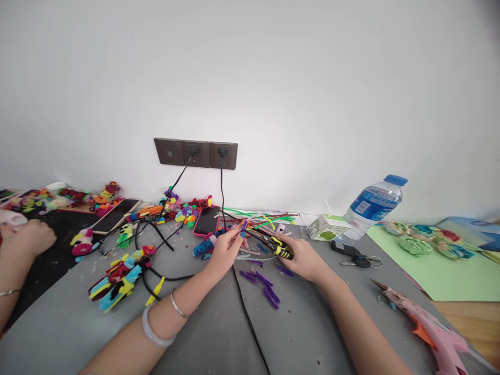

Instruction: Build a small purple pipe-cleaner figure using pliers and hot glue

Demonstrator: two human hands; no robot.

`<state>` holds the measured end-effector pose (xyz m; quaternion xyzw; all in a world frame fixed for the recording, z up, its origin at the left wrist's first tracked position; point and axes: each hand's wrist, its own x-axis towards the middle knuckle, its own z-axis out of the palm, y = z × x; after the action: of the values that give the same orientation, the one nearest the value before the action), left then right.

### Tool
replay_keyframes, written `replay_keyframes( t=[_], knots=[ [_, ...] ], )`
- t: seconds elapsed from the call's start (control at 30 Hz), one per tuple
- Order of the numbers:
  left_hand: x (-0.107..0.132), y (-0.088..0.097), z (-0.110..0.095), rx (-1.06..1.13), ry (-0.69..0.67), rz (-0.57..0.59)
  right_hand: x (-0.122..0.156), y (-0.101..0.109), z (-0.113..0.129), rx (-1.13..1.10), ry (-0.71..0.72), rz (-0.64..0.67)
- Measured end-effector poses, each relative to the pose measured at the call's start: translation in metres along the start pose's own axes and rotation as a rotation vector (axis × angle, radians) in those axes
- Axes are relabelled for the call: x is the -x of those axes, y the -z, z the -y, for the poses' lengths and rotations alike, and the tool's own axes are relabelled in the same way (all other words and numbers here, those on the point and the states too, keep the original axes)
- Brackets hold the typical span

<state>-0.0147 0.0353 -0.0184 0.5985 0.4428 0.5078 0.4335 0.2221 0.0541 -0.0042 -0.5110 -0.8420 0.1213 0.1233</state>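
1. Progress, done: several short purple pieces (271,297) are lying loose on the grey table (304,323), between my forearms and nearer to me than the pliers (269,241). I am judging these as already cut.
2. Progress, left: a purple strip (245,225) is remaining in my fingers, so the cutting seems to be only partly complete. I am unable to tell how much length is left.
3. Left hand (225,250): fingertips are pinching the purple strip, just beside the pliers' tip.
4. Right hand (302,258): fingers are wrapping around the yellow-and-black handles. I cannot tell whether the jaws are parted.
5. Orientation: the pliers are pointing away from my right palm, leftward and slightly forward; their long axis is running obliquely toward my left fingertips. The strip appears to be standing near upright, slightly tilted.
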Motion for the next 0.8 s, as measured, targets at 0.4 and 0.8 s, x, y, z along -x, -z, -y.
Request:
replay_keyframes(
  t=[0.4,0.8],
  knots=[
    [0.0006,-0.0003,-0.003,0.0,0.01,-0.006,0.0004,0.0021,0.0019,0.032,-0.022,0.029],
    [0.0004,0.0006,-0.0028,0.011,-0.004,0.01,0.0033,0.0044,0.0041,-0.028,-0.05,0.032]
  ],
)
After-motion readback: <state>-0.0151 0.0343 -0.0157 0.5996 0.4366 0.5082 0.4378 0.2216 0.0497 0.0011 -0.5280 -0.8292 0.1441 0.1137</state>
